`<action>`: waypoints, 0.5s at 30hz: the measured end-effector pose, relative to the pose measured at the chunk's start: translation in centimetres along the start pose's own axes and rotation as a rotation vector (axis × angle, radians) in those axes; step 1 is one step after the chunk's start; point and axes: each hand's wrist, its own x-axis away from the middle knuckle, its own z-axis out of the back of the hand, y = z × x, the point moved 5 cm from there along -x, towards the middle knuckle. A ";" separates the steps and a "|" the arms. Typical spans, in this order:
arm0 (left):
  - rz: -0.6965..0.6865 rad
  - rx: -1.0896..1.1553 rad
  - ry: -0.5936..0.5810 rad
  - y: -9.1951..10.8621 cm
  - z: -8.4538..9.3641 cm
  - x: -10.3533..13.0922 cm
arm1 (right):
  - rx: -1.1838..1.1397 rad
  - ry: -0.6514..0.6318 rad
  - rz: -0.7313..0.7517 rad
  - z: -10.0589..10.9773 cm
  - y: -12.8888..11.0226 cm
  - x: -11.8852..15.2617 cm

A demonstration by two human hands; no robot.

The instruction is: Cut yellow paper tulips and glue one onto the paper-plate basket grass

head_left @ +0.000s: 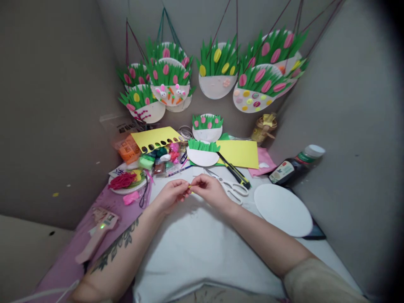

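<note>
We can't get any actual words off the packaging: the orange packet [128, 148] has dark characters too blurry for us to read, same with the print on the clear bag [116, 125] behind it, and the label [283, 170] on the tipped dark bottle [292, 167] is just too small. Surface-wise, we've got a white cover [195, 248] up front and a purple cloth [67, 261] along the left, boxed in by plain grey walls [47, 105], with plate baskets [217, 86] of paper grass hanging on strings at the back. Our left hand [173, 193] and right hand [208, 191] meet over the white cover, thumbs and fingers of both pinched on a tiny yellow piece [190, 187]; it's probably paper, but the fingertips cover most of it. The scissors' [235, 190] blades run partly behind our right hand, a white oval [284, 210] hides most of a dark flat thing [316, 231], and our right sleeve [315, 280] gets cut off at the bottom.
</note>
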 end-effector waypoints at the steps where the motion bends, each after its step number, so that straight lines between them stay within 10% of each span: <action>1: 0.005 -0.004 0.001 0.0 0.0 0.0 | -0.018 -0.006 -0.007 0.0 0.0 0.0; 15: -0.253 -0.442 0.140 1.8 0.0 0.6 | 0.045 0.015 -0.038 0.0 0.0 -0.2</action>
